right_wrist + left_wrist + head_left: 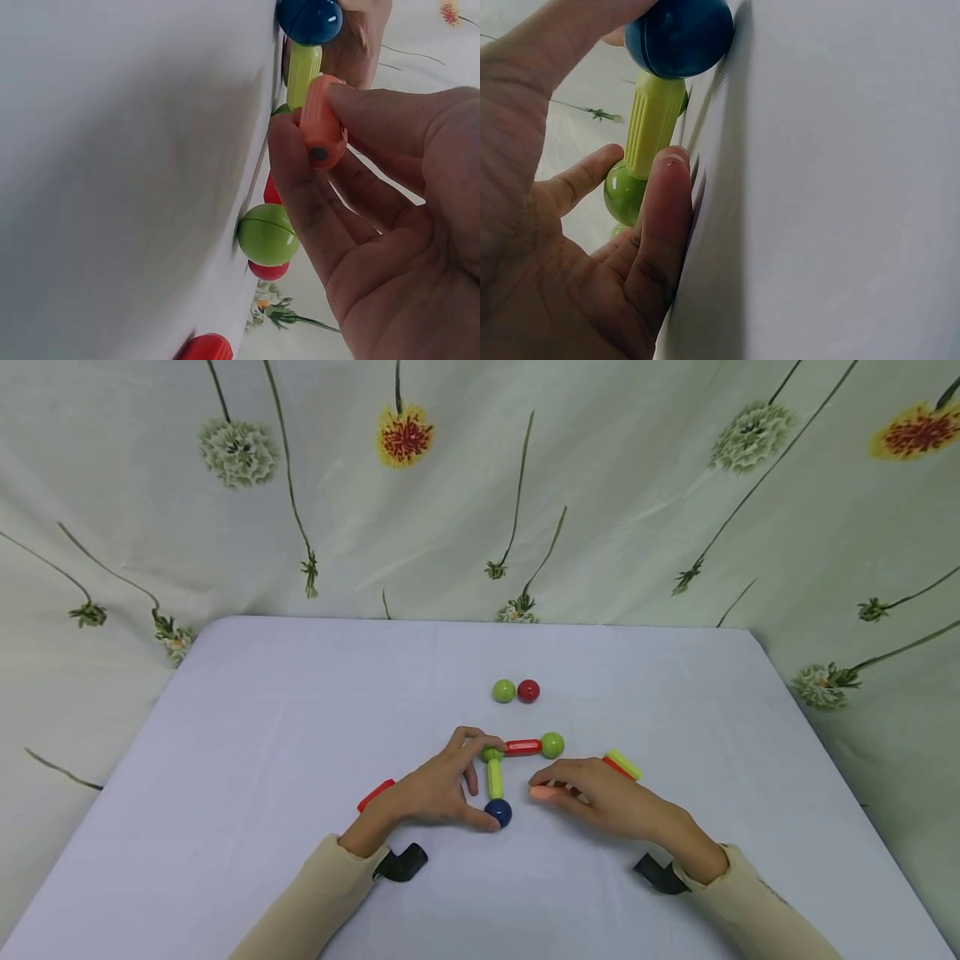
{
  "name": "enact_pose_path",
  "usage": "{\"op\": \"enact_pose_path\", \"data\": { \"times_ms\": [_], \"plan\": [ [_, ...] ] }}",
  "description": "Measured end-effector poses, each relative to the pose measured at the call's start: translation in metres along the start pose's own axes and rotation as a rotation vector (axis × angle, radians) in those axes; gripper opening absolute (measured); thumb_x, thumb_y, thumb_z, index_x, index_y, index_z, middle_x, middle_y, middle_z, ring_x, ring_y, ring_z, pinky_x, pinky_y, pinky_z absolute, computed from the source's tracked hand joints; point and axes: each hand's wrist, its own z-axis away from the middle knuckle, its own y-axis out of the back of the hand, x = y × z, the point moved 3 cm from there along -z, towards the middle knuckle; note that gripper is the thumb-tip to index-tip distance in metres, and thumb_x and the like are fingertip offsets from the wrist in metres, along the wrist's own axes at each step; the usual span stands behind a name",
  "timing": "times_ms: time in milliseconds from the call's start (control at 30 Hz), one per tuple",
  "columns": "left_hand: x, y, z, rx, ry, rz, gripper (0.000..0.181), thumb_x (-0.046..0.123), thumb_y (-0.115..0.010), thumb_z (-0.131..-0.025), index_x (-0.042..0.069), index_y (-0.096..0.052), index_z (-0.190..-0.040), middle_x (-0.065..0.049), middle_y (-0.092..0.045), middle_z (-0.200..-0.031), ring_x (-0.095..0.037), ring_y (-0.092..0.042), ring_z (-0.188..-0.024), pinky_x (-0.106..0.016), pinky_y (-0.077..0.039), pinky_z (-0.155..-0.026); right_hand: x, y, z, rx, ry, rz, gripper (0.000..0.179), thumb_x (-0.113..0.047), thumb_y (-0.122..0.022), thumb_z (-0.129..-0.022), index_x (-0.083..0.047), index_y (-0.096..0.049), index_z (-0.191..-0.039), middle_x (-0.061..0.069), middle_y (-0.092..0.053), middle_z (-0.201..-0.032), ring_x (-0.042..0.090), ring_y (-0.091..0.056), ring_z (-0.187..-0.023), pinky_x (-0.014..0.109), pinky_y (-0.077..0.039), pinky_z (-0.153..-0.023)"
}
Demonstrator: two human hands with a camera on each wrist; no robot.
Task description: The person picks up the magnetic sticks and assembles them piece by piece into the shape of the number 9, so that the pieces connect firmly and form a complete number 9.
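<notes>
In the head view my left hand spans a toy piece built of balls and rods, thumb at its blue ball and index finger on a green ball. A yellow-green rod joins these two balls. From that green ball a red rod runs right to another green ball. My right hand pinches a short orange rod between thumb and index finger. A grey disc shows on the rod's near end in the right wrist view. The held rod is right of the blue ball, apart from it.
Beyond the built piece lie a loose green ball and a red ball, side by side. A red rod lies left of my left hand. Behind my right hand, a yellow rod and a red one lie together on the white table.
</notes>
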Motion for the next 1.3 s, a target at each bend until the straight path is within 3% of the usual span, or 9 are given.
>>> {"op": "enact_pose_path", "data": {
  "times_ms": [233, 633, 1300],
  "plan": [
    [0.001, 0.001, 0.0, 0.004, -0.016, 0.009, 0.09, 0.039, -0.09, -0.072, 0.028, -0.04, -0.145, -0.005, -0.03, -0.144, -0.009, -0.06, -0.082, -0.027, -0.049, -0.071, -0.002, -0.005, -0.001, -0.038, 0.004, -0.042, 0.024, -0.017, -0.065, -0.098, -0.016, -0.069, -0.121, -0.008, -0.071, -0.115, 0.008, -0.064, -0.106, 0.03, -0.053, -0.094],
    [0.002, 0.001, -0.001, -0.006, -0.012, 0.011, 0.089, 0.038, -0.09, -0.072, 0.031, -0.04, -0.145, -0.003, -0.028, -0.145, -0.01, -0.06, -0.083, -0.028, -0.05, -0.072, 0.0, -0.011, -0.001, -0.03, 0.037, -0.089, 0.021, -0.018, -0.063, -0.1, -0.018, -0.07, -0.12, -0.011, -0.071, -0.113, 0.006, -0.064, -0.105, 0.029, -0.053, -0.093],
    [0.002, 0.001, 0.001, 0.005, -0.043, 0.029, 0.089, 0.036, -0.091, -0.071, 0.027, -0.041, -0.144, -0.006, -0.03, -0.142, -0.01, -0.06, -0.082, -0.026, -0.05, -0.072, -0.003, -0.016, -0.001, -0.045, 0.053, -0.084, 0.025, -0.016, -0.059, -0.102, -0.016, -0.066, -0.126, -0.009, -0.069, -0.12, 0.006, -0.063, -0.109, 0.03, -0.052, -0.096]
  ]
}}
